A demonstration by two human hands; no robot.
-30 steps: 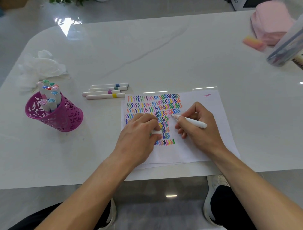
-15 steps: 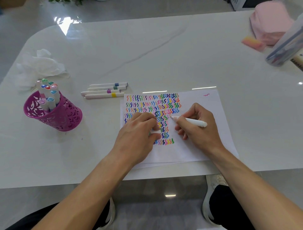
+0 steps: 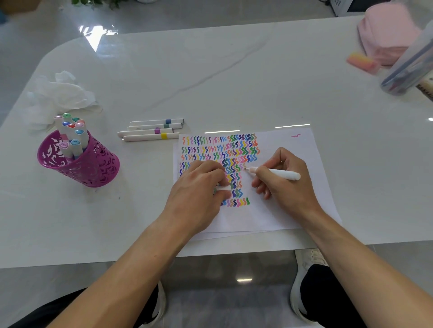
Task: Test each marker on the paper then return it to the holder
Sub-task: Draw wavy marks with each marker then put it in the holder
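A glossy white table (image 3: 234,70) with a faint grey vein carries a crumpled white tissue (image 3: 63,93) near its left edge. At the far right corner lies a pink bundle (image 3: 386,39), with a pink-orange block (image 3: 362,62) just beside it. A clear tub (image 3: 407,70) sits tilted at the right edge, partly out of view. Green leaves (image 3: 98,2) show beyond the far edge.

Four loose markers (image 3: 150,133) lie on the tabletop (image 3: 234,82). A fifth marker (image 3: 282,174) is in the right hand (image 3: 287,187), and one cap (image 3: 223,188) in the left hand (image 3: 199,196). Roughly nine more stand in the one holder (image 3: 91,168). There is one tissue (image 3: 61,93) and at least two sheets of paper (image 3: 293,152).
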